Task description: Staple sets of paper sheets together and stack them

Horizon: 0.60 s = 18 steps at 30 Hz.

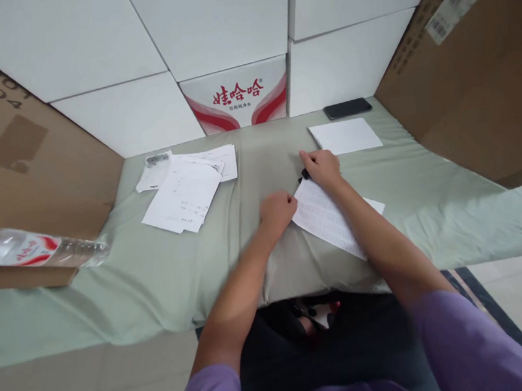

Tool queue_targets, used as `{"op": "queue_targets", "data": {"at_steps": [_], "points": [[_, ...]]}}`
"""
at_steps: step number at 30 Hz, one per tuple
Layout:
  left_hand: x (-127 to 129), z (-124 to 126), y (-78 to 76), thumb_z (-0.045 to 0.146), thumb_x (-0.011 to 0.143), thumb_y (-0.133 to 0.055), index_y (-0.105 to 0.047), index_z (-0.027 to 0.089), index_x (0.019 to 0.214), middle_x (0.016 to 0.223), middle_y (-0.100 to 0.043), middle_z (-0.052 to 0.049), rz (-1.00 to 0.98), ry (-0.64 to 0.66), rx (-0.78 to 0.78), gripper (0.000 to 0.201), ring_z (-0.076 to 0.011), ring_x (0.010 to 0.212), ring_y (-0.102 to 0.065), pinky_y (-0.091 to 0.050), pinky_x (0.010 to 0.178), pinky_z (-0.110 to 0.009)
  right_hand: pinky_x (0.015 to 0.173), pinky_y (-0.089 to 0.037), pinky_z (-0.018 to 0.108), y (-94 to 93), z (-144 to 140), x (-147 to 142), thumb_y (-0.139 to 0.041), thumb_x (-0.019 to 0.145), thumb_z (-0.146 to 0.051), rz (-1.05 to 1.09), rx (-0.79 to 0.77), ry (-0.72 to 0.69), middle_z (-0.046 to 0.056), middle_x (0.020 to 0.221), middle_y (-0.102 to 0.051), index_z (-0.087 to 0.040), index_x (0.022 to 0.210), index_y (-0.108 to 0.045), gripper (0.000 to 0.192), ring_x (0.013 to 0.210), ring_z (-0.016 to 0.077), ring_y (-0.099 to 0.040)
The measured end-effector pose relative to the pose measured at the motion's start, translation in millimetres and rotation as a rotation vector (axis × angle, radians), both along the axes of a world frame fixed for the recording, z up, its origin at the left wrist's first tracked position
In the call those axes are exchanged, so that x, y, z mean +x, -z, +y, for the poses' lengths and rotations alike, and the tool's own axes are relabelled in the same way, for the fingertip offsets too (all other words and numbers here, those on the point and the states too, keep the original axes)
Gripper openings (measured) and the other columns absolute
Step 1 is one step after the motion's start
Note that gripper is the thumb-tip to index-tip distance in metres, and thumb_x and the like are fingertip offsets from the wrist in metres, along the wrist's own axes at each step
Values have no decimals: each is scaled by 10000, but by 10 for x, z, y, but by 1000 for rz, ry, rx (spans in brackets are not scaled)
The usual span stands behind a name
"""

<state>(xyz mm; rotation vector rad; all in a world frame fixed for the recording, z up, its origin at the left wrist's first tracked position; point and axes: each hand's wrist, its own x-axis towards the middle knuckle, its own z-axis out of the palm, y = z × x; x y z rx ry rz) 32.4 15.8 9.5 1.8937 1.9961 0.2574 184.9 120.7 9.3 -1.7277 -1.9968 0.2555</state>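
A printed stack of paper sheets [321, 211] lies at a slant on the green cloth in front of me. My left hand [279, 214] is closed, its fingers pinching the left corner of the sheets. My right hand [323, 167] is closed over the top end of the stack, gripping a small black clip [305, 174] that looks like a binder clip. Part of the clip is hidden by the fingers, so I cannot tell whether its jaws are on the paper. The right forearm covers some of the sheets.
More papers [181, 194] lie at the left, beside a clear bag [155, 169] of small dark items. A blank paper stack [345, 136] and a black phone [347, 108] lie at back right. White boxes [238, 95], cardboard boxes [472, 74] and a water bottle [38, 248] surround the cloth.
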Motion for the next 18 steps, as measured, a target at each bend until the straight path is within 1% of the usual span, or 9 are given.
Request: {"op": "queue_targets", "data": {"at_steps": [4,6,8,9,10,13,16,18], "points": [[20,-12,-36,325,944,-456,-737,187,915,942,-730,-120,-8,-3,-9,315,-240,881,-652,-433,750,-340,646,-314,317,-21,12,23,-322,1004,-577,12,-23,-6,62,661,-613,-206,633,-612,599,711,214,-565],[26,-16,-43,328,945,-460,-736,183,928,950,-729,-123,-11,-3,-14,313,-241,890,-654,-434,762,-342,640,-321,318,-72,61,43,-372,990,-573,4,-100,-35,55,664,-615,-211,634,-603,558,704,212,-566],[29,-17,-41,330,949,-455,-738,182,949,961,-729,-128,-8,1,-16,319,-244,897,-654,-437,764,-343,640,-338,319,-142,145,40,-431,973,-544,-6,-200,-99,57,665,-623,-212,635,-598,502,694,210,-568],[28,-17,-38,330,949,-451,-739,182,960,967,-731,-131,-4,3,-18,323,-245,900,-654,-438,761,-345,646,-349,321,-180,195,24,-447,971,-519,-9,-226,-132,64,678,-634,-212,645,-601,473,699,212,-573],[27,-16,-34,331,950,-448,-740,182,969,975,-733,-133,2,6,-18,328,-246,903,-654,-440,757,-345,659,-362,323,-215,245,-5,-448,975,-489,-12,-225,-155,74,706,-652,-210,668,-612,446,718,216,-582],[23,-12,-18,339,948,-447,-748,182,976,999,-740,-138,22,17,-12,341,-247,911,-659,-441,747,-345,723,-394,336,-275,354,-148,-385,1006,-410,-35,-133,-162,120,878,-712,-198,804,-667,406,833,239,-615],[21,-10,-5,343,948,-445,-759,179,983,1007,-746,-143,32,24,-2,356,-249,906,-668,-443,743,-348,786,-408,356,-236,368,-305,-335,1023,-376,-129,-115,-154,165,1052,-724,-180,964,-700,418,945,267,-628],[23,-11,-2,339,947,-445,-765,178,989,1007,-748,-146,33,25,-4,360,-250,900,-672,-445,739,-349,823,-409,372,-168,344,-376,-317,1030,-356,-218,-130,-160,188,1114,-716,-162,1047,-702,431,992,282,-629]]}}
